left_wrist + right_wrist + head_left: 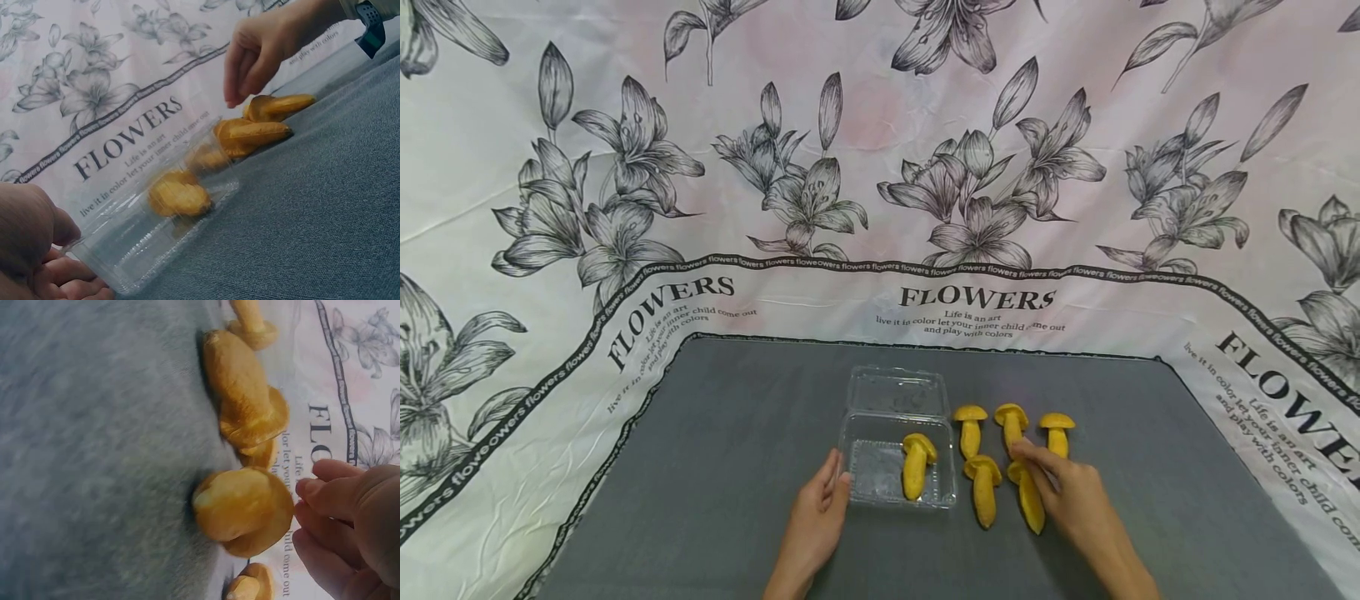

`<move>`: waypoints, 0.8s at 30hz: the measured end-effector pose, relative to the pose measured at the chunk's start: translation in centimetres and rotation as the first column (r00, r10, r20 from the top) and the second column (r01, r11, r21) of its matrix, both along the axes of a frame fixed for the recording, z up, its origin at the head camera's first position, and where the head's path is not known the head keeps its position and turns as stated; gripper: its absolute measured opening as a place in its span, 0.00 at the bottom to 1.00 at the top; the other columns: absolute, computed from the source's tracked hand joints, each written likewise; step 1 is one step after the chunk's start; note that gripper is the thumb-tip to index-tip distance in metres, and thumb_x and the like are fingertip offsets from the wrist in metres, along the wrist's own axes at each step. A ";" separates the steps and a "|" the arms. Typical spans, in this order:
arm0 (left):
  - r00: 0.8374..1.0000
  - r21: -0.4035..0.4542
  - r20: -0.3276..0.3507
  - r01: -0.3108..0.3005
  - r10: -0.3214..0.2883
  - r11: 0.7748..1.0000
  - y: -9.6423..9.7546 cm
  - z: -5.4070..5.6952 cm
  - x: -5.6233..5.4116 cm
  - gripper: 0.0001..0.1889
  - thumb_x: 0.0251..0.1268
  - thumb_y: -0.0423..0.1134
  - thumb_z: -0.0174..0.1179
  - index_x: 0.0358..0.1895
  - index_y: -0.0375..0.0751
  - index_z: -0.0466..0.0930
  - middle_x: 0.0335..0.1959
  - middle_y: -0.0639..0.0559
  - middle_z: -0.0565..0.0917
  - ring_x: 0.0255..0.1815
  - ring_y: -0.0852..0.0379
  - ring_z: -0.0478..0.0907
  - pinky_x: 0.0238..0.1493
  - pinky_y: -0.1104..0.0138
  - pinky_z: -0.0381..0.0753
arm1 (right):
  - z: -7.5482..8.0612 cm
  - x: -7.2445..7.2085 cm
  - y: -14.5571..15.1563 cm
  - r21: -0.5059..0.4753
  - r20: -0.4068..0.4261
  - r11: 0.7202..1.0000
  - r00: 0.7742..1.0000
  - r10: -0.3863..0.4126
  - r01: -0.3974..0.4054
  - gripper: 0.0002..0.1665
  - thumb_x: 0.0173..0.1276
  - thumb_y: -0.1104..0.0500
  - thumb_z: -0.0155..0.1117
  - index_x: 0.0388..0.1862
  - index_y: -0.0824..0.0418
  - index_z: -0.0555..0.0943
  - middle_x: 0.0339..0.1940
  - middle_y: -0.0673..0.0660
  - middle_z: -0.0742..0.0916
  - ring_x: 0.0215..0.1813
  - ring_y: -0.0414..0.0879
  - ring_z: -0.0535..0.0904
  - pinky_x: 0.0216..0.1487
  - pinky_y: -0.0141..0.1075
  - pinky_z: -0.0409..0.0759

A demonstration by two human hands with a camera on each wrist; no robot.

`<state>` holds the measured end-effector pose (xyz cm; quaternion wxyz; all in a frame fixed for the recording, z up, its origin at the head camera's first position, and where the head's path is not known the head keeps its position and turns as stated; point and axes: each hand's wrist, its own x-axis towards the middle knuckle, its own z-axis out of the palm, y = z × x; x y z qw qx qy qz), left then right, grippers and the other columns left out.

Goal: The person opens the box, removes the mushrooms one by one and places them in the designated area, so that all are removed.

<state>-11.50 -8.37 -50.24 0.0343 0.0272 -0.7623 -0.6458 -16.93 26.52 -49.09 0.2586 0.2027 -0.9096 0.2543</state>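
Note:
My left hand [816, 517] holds the left wall of a clear plastic clamshell box [868, 479] between thumb and fingers. The box's lid [898, 392] is folded back behind it. Inside, toward the right, lies one yellow mushroom [916, 467]. To the right of the box, several more yellow mushrooms lie in two rows. Over them is my right hand [1078, 492], its fingertips drawn close together. In the right wrist view those fingertips [306, 487] are right beside the cap of the front right mushroom [240, 509], not wrapped around it.
A grey cloth-covered table [737, 450] carries everything. Behind and along the sides hangs a white floral curtain [820, 300] with printed lettering. The front left mushroom [983, 492] lies near the box's right wall. A dark wristband [370, 31] is on the right wrist.

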 end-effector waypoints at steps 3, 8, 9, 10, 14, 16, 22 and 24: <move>1.000 -0.002 0.014 -0.002 0.002 1.000 0.0 0.0 0.0 0.31 0.85 0.37 0.55 0.80 0.22 0.59 0.79 0.30 0.65 0.79 0.38 0.64 0.74 0.49 0.71 | 0.4 0.0 -0.4 -0.016 0.023 1.000 1.000 -0.008 0.008 0.20 0.63 0.72 0.78 0.52 0.57 0.92 0.45 0.59 0.94 0.20 0.32 0.79 0.18 0.28 0.75; 1.000 0.003 0.019 0.004 -0.004 1.000 -0.1 -0.1 0.0 0.31 0.85 0.37 0.54 0.80 0.22 0.58 0.79 0.30 0.64 0.80 0.37 0.63 0.74 0.49 0.71 | 1.4 0.0 -1.3 -0.026 0.115 1.000 0.993 0.004 -0.001 0.22 0.67 0.70 0.76 0.57 0.52 0.90 0.45 0.57 0.94 0.13 0.26 0.62 0.14 0.28 0.68; 1.000 0.002 0.022 0.003 -0.003 1.000 -0.1 -0.1 0.0 0.31 0.85 0.37 0.54 0.80 0.22 0.58 0.79 0.30 0.64 0.80 0.37 0.63 0.74 0.49 0.70 | 1.6 -0.1 -1.6 -0.025 0.139 1.000 0.990 0.010 -0.006 0.22 0.68 0.70 0.75 0.58 0.51 0.89 0.44 0.57 0.94 0.12 0.27 0.61 0.14 0.29 0.69; 1.000 0.001 0.022 0.004 -0.004 1.000 -0.2 -0.1 0.0 0.31 0.85 0.37 0.54 0.80 0.22 0.57 0.79 0.30 0.64 0.80 0.37 0.63 0.74 0.48 0.70 | 1.8 -0.2 -1.8 -0.021 0.164 1.000 0.986 0.012 -0.009 0.22 0.70 0.69 0.74 0.59 0.50 0.89 0.46 0.56 0.93 0.13 0.27 0.63 0.14 0.29 0.70; 1.000 0.000 0.030 0.001 -0.001 1.000 -0.2 -0.2 0.0 0.31 0.86 0.37 0.54 0.80 0.23 0.57 0.80 0.30 0.63 0.80 0.38 0.63 0.74 0.49 0.70 | 2.2 -0.8 -3.2 0.004 0.246 0.999 0.969 0.030 -0.032 0.23 0.74 0.64 0.72 0.67 0.52 0.85 0.46 0.55 0.93 0.15 0.32 0.67 0.17 0.29 0.70; 1.000 0.002 0.021 0.005 -0.005 1.000 -0.2 -0.2 0.1 0.31 0.86 0.37 0.54 0.80 0.22 0.57 0.80 0.30 0.63 0.80 0.38 0.63 0.74 0.49 0.70 | 2.4 -1.1 -3.9 0.019 0.264 0.998 0.963 0.054 -0.061 0.25 0.75 0.62 0.72 0.69 0.54 0.84 0.34 0.53 0.90 0.16 0.33 0.65 0.18 0.29 0.68; 1.000 0.000 -0.004 0.015 -0.015 1.000 -0.2 -0.2 0.1 0.31 0.86 0.37 0.54 0.80 0.22 0.57 0.79 0.29 0.64 0.79 0.36 0.64 0.74 0.49 0.71 | 2.7 -1.9 -6.1 0.019 0.240 0.984 0.956 0.169 -0.179 0.29 0.76 0.60 0.72 0.74 0.54 0.80 0.44 0.52 0.92 0.13 0.28 0.55 0.18 0.28 0.68; 1.000 0.001 -0.012 0.018 -0.018 1.000 -0.1 -0.3 0.1 0.31 0.86 0.37 0.54 0.80 0.21 0.57 0.79 0.29 0.64 0.79 0.36 0.65 0.73 0.49 0.71 | 2.9 -2.1 -6.9 0.031 0.230 0.979 0.954 0.191 -0.203 0.31 0.76 0.58 0.71 0.76 0.53 0.78 0.64 0.56 0.88 0.12 0.29 0.54 0.18 0.27 0.68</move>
